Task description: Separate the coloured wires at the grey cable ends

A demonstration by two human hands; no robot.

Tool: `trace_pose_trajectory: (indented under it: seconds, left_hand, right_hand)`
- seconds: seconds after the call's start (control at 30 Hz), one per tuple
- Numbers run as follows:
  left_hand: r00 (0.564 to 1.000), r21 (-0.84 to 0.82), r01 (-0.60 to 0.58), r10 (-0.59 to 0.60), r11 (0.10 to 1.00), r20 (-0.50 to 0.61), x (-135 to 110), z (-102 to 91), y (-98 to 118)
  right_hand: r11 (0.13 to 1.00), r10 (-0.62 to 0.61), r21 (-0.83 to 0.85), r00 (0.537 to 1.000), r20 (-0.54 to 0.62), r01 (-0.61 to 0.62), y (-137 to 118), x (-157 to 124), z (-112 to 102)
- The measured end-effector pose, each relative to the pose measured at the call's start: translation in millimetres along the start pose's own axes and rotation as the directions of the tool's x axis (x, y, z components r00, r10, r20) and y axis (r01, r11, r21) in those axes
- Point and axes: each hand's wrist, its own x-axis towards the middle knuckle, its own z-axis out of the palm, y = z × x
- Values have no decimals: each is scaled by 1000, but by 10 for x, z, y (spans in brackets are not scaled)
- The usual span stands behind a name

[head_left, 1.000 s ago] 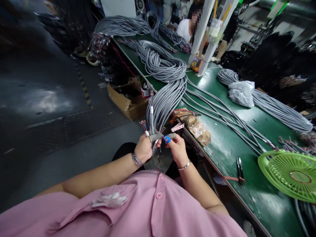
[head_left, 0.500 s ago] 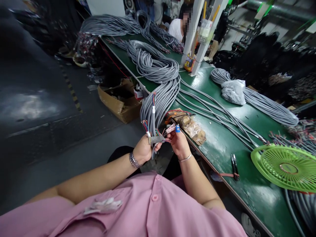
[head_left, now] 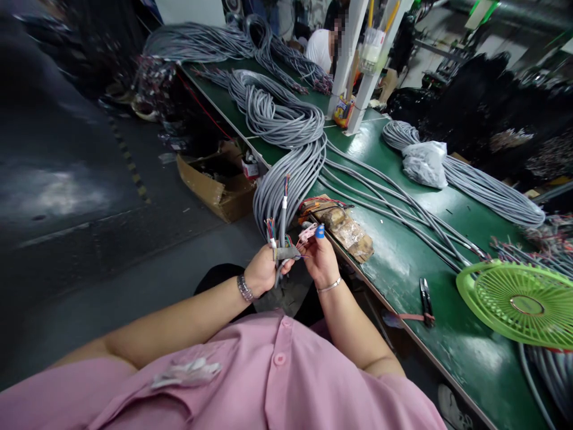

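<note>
My left hand (head_left: 264, 267) is closed around several grey cables (head_left: 283, 224), whose sheaths are stripped at the ends. Coloured thin wires (head_left: 270, 229) fan out above white bands near the cable ends. A short grey sleeve-like piece (head_left: 285, 253) lies across the cables at the fingers of this hand. Close beside it, my right hand (head_left: 321, 261) is closed, pinching a small pink piece (head_left: 307, 232) by the wire ends. A blue cover (head_left: 319, 231) sits on one of its digits. Whether it also grips a wire is too small to tell.
Thick bundles of grey cable (head_left: 286, 122) lie on the green table (head_left: 416, 239). A taped cardboard piece (head_left: 347, 224) rests at its edge. Snips (head_left: 427, 301) and a green fan (head_left: 523, 303) are to the right. A cardboard box (head_left: 210, 188) stands on the floor; a person (head_left: 319, 51) is behind.
The cable ends in my left hand have shifted slightly right and down. My right hand has moved a little left, still with the pink piece.
</note>
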Motion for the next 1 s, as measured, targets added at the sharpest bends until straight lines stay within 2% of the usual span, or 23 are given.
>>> trace_pose_trajectory:
  seconds: [0.3,0.43,0.63,0.83,1.0]
  left_hand:
    - [998,-24,-56,55,998,-22,-83,-32,25]
    - [997,-47,-71,70,996,-14,-96,-28,48]
    - [999,-96,-43,43,994,-4,-42,0,67]
    - [1000,-91,-25,25,996,0,2,20,40]
    - [1000,-98,-14,14,995,0,22,3,16]
  right_hand:
    - [995,98,9,994,47,-99,-54,-15,-54]
    - [999,17,-47,999,42,-15,-55,-30,-41]
    - [986,-135,-99,990,34,137,78,18,-95]
    - [996,-9,-84,998,66,15,75,91,-69]
    - [998,-15,66,995,96,9,63,121,-36]
